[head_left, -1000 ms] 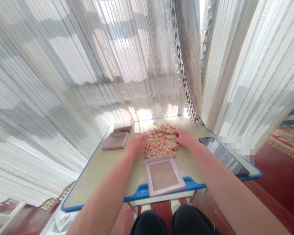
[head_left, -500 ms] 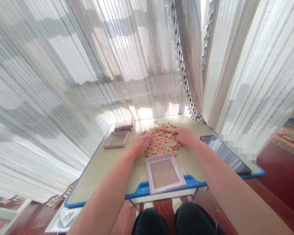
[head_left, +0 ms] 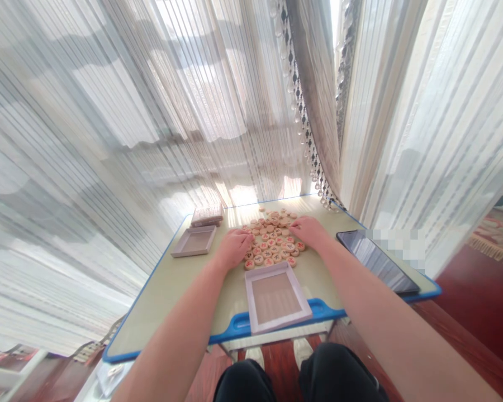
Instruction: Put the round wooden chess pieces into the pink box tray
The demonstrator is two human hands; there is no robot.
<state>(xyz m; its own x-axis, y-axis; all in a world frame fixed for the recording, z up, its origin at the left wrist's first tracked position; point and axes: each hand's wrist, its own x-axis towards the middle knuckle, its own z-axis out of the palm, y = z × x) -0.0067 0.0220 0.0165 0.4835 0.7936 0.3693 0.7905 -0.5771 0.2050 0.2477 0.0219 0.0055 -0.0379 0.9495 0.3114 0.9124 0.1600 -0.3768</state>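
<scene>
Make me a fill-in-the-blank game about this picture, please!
1. The table has a ____ edge.
2. Between the left hand and right hand lie many pieces with a ____ shape.
3. The dark-screened device lies on the person's ____ side.
4. Some marks on the pieces are red and others are ____.

Missing words: blue; round; right; black.

Between my left hand and right hand, the round, pale wooden pieces lie on the desk. Those nearest me are mostly flat, red or black characters upward; farther back they bunch into a heap, many seemingly blank-side up, though glare blurs them. One sits apart beyond.
</scene>
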